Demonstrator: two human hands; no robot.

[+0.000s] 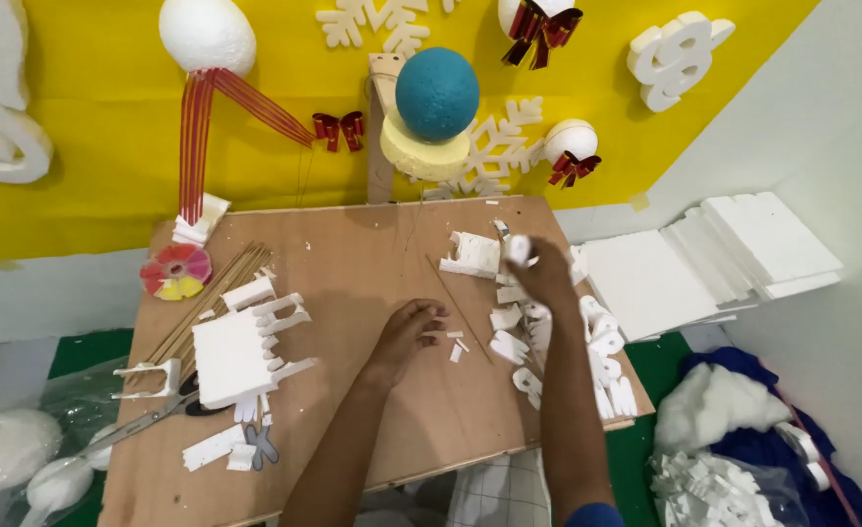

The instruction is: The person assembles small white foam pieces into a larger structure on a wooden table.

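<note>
Overhead, right hand [540,270] around white foam piece [519,248].

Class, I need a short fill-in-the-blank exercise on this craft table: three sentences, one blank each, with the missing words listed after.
1. The right hand holds a small ____ foam piece.
2. The left hand rests on the ____ board.
3. The scissors lie near the board's ____ edge.

Missing words: white; wooden; left

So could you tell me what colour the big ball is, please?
Teal, ball, seen in the head view.
</note>
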